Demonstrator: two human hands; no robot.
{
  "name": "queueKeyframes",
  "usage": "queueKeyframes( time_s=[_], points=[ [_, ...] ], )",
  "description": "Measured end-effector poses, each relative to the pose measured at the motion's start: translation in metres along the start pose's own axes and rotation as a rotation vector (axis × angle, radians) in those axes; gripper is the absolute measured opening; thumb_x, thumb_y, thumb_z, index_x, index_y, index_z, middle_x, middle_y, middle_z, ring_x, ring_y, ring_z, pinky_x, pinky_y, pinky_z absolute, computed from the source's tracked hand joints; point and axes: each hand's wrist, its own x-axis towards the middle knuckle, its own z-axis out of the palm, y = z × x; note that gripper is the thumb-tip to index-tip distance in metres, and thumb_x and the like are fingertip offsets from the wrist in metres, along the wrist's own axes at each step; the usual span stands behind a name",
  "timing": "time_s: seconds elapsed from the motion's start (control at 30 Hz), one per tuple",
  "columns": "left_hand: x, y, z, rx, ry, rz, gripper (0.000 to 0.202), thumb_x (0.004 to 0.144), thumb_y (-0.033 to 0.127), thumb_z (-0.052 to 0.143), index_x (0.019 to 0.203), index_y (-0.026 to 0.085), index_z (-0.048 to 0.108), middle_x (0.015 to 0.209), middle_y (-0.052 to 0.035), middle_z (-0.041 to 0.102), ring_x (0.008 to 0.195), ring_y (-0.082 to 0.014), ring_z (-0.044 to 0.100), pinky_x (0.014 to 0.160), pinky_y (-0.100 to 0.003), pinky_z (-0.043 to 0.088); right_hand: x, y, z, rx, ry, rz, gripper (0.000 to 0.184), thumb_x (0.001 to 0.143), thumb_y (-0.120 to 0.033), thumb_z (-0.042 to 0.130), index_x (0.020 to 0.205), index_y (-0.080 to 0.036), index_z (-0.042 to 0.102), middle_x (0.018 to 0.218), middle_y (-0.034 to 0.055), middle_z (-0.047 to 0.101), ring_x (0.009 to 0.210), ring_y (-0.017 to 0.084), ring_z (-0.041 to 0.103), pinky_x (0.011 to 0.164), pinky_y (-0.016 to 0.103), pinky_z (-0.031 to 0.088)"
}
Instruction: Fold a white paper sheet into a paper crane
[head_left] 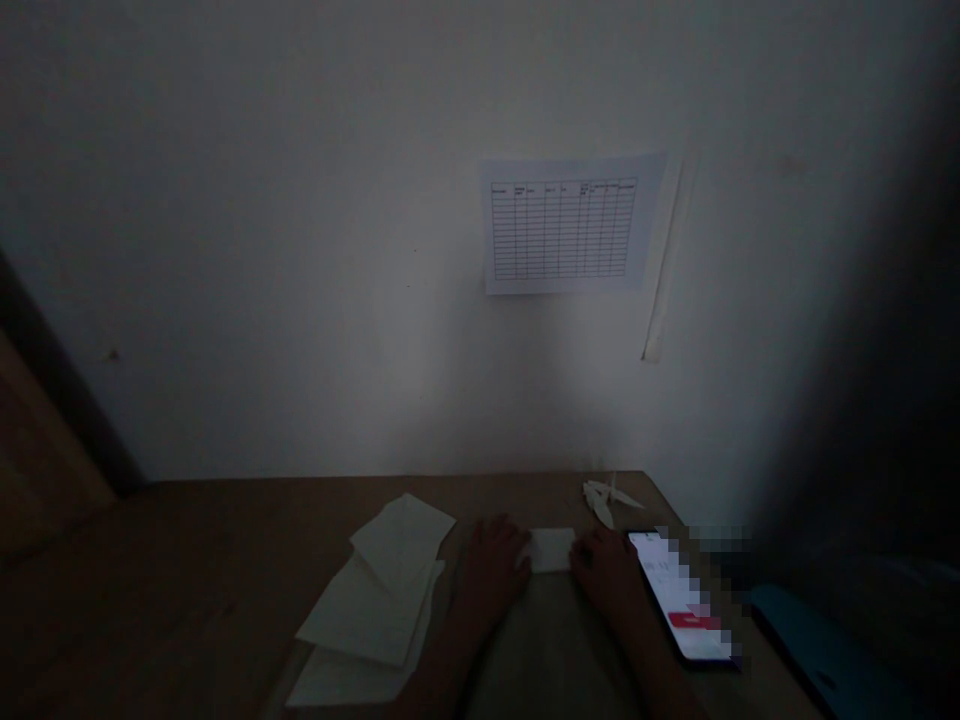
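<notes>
While dim (very), hands [551, 570] on folded paper [551, 549].

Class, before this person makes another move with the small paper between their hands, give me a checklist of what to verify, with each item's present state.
1. Both hands on the small folded paper: left hand and right hand touch its ends, ok.
2. Paper flat on the table: looks so, ok.
3. Spare sheets within reach, beside the left hand: ok.
4. Phone screen lit beside the right hand: ok.
5. Finished folded figure apart from the hands: ok.
6. Light enough to see creases: dim, not ok.
</notes>
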Motion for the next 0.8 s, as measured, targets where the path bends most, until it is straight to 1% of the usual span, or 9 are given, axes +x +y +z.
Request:
queueKeyframes(
  time_s=[0.07, 0.13, 0.33, 0.43, 0.53, 0.6, 0.67, 0.73, 0.8],
  points=[
    [0.001, 0.000, 0.002, 0.017, -0.015, -0.002, 0.040, 0.099, 0.031, 0.056, 0.137, 0.034, 0.068, 0.142, -0.0072, 0.066, 0.145, -0.0335, 0.045, 0.125, -0.061, 0.025, 0.001, 0.000, 0.001, 0.002, -0.008, 0.002, 0.025, 0.096, -0.028, 0.052, 0.096, -0.023, 0.077, 0.115, 0.0104, 0.074, 0.112, 0.027, 0.065, 0.101, 0.041, 0.040],
    [0.001, 0.000, 0.005, 0.032, -0.006, -0.007, 0.039, 0.099, 0.032, 0.057, 0.136, 0.036, 0.068, 0.143, -0.0073, 0.065, 0.144, -0.0350, 0.045, 0.123, -0.063, 0.026, 0.001, 0.001, 0.003, 0.005, -0.011, 0.011, 0.024, 0.095, -0.027, 0.053, 0.099, -0.022, 0.076, 0.117, 0.0110, 0.073, 0.114, 0.028, 0.064, 0.102, 0.041, 0.040],
    [-0.002, 0.003, 0.009, -0.021, 0.071, -0.040, 0.037, 0.100, 0.045, 0.058, 0.134, 0.036, 0.070, 0.139, -0.0058, 0.066, 0.139, -0.0323, 0.050, 0.123, -0.058, 0.029, 0.000, 0.003, 0.006, 0.024, -0.001, 0.012, 0.028, 0.094, -0.027, 0.056, 0.113, -0.026, 0.076, 0.124, 0.0105, 0.070, 0.119, 0.030, 0.063, 0.107, 0.043, 0.039],
    [-0.001, 0.006, 0.006, -0.043, 0.060, -0.073, 0.040, 0.096, 0.051, 0.064, 0.132, 0.035, 0.072, 0.140, -0.0063, 0.065, 0.140, -0.0336, 0.049, 0.123, -0.056, 0.029, -0.002, 0.002, 0.006, 0.045, -0.016, -0.026, 0.036, 0.094, -0.023, 0.055, 0.123, -0.029, 0.074, 0.131, 0.0103, 0.067, 0.125, 0.029, 0.060, 0.109, 0.042, 0.039],
    [0.001, 0.007, 0.004, -0.064, 0.038, -0.092, 0.044, 0.092, 0.055, 0.067, 0.131, 0.035, 0.073, 0.141, -0.0068, 0.065, 0.139, -0.0347, 0.049, 0.123, -0.056, 0.030, -0.004, -0.001, 0.008, 0.069, -0.033, -0.098, 0.041, 0.093, -0.019, 0.054, 0.125, -0.034, 0.074, 0.141, 0.0068, 0.063, 0.134, 0.027, 0.054, 0.113, 0.042, 0.036],
    [0.002, 0.007, 0.004, -0.076, 0.035, -0.100, 0.045, 0.091, 0.056, 0.067, 0.131, 0.036, 0.073, 0.143, -0.0066, 0.063, 0.140, -0.0353, 0.048, 0.122, -0.056, 0.031, -0.004, -0.005, 0.009, 0.072, -0.046, -0.110, 0.038, 0.093, -0.023, 0.058, 0.124, -0.036, 0.075, 0.145, 0.0047, 0.061, 0.138, 0.028, 0.050, 0.116, 0.043, 0.034],
    [0.002, 0.007, 0.005, -0.085, 0.034, -0.121, 0.046, 0.090, 0.059, 0.068, 0.130, 0.037, 0.073, 0.147, -0.0061, 0.061, 0.144, -0.0368, 0.044, 0.123, -0.058, 0.029, -0.005, -0.008, 0.011, 0.066, -0.059, -0.083, 0.033, 0.092, -0.032, 0.064, 0.123, -0.037, 0.075, 0.145, 0.0048, 0.061, 0.138, 0.030, 0.049, 0.116, 0.046, 0.034],
    [0.002, 0.007, 0.005, -0.090, 0.028, -0.140, 0.047, 0.089, 0.061, 0.069, 0.130, 0.038, 0.074, 0.154, -0.0054, 0.056, 0.148, -0.0386, 0.040, 0.124, -0.062, 0.025, -0.005, -0.011, 0.012, 0.056, -0.056, -0.051, 0.034, 0.090, -0.043, 0.068, 0.123, -0.037, 0.075, 0.144, 0.0060, 0.061, 0.139, 0.032, 0.047, 0.116, 0.048, 0.034],
    [0.003, 0.007, 0.005, -0.095, 0.018, -0.158, 0.048, 0.088, 0.062, 0.071, 0.129, 0.039, 0.074, 0.160, -0.0049, 0.051, 0.151, -0.0406, 0.035, 0.125, -0.065, 0.020, -0.005, -0.011, 0.012, 0.052, -0.046, -0.023, 0.037, 0.089, -0.049, 0.070, 0.124, -0.038, 0.074, 0.144, 0.0069, 0.061, 0.140, 0.033, 0.046, 0.116, 0.050, 0.032]
  ],
)
